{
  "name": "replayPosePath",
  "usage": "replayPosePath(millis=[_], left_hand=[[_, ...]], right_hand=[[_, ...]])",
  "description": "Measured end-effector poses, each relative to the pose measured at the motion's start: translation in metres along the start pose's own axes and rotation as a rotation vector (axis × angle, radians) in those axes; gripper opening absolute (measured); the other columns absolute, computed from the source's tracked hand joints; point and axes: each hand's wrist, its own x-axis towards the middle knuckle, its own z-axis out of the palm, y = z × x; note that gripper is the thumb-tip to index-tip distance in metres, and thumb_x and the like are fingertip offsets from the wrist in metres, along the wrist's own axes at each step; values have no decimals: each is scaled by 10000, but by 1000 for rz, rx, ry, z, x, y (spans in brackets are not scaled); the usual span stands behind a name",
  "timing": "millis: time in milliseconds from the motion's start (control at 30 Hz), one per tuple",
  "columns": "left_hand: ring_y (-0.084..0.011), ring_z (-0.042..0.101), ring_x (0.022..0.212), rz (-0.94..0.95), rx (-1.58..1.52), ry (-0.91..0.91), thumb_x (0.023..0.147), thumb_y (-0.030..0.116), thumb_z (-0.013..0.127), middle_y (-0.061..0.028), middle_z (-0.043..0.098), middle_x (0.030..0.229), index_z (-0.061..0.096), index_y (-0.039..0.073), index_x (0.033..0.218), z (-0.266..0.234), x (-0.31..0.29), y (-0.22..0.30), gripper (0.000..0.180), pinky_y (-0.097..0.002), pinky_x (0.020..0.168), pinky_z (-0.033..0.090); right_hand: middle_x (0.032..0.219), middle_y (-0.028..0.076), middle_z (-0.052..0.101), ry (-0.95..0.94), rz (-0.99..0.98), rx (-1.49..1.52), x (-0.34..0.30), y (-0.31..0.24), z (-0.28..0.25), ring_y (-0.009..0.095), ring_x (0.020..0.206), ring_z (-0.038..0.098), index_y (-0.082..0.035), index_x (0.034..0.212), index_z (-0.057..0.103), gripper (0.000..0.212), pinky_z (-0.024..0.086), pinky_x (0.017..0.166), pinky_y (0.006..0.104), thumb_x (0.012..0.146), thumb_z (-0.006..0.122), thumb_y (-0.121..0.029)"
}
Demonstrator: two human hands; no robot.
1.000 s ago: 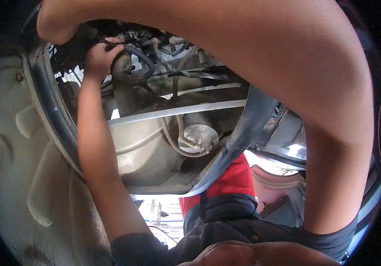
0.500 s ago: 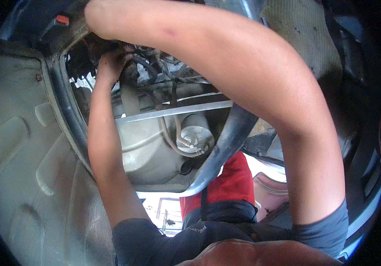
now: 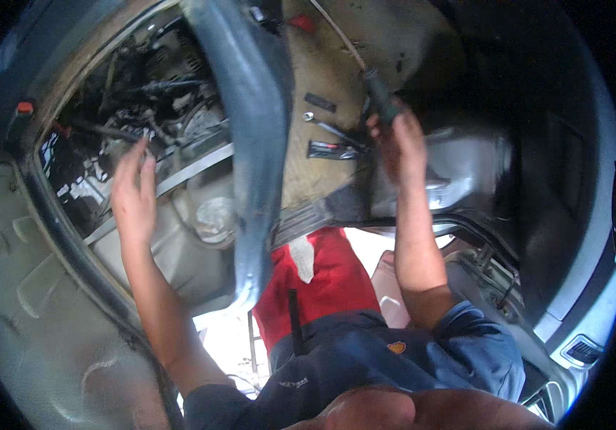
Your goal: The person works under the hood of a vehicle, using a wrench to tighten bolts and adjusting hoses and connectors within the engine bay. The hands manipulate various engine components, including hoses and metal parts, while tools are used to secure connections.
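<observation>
Tool [image 3: 370, 77]: slim metal shaft [image 3: 339, 34], dark handle [image 3: 381, 96]

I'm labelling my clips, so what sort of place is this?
Likely inside a vehicle, partly opened up: exposed, engine-like machinery at upper left, a wrench-like tool lying near the middle, and a slatted air vent at lower right.

Long tool [image 3: 378, 89]: in R hand [image 3: 403, 143], tilted, far tip out of frame.
Handle [image 3: 380, 94]: dk, greenish, gripped nr lower end.
Shaft [image 3: 352, 51]: thin, lt-coloured, pointing up-L.
Engine pts [image 3: 197, 118]: dk/grey, crowded, by L hand [image 3: 134, 193]; contact unclear.
</observation>
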Motion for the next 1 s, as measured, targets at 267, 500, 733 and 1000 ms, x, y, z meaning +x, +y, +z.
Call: replayPosePath(millis=[267,500,733,1000], left_hand=[[-385,371,1389,300,-91,36,874,109,621,-218,405,1488,416,85,1484,57,-84,105,643,-503,1147,284],[-404,323,1405,157,-184,-114,887,241,639,-221,397,1480,401,92,1479,219,-134,180,654,-478,1153,275],[-376,191,1478,14,274,-213,965,399,525,-170,287,1577,329,153,1528,301,-178,88,645,-520,1189,171],[-369,197,1478,1,165,-274,930,348,576,-183,262,1581,300,121,1533,282,-218,70,702,-514,1193,172]], right_hand=[[1191,132,667,327,90,-605,25,64,-66,234,1074,641,-4,1262,583,434,482,892,350,932,654,-277],[1159,205,656,128,-165,-1067,36,88,-92,364,1095,619,-28,1144,669,334,479,935,410,898,643,-252],[1164,206,649,99,-142,-1061,-6,95,-76,366,1112,602,-66,1189,660,331,470,964,404,878,654,-182],[1176,175,608,-109,-223,-1124,-29,87,-43,360,1131,557,-62,1171,655,315,438,999,414,862,646,-123]])
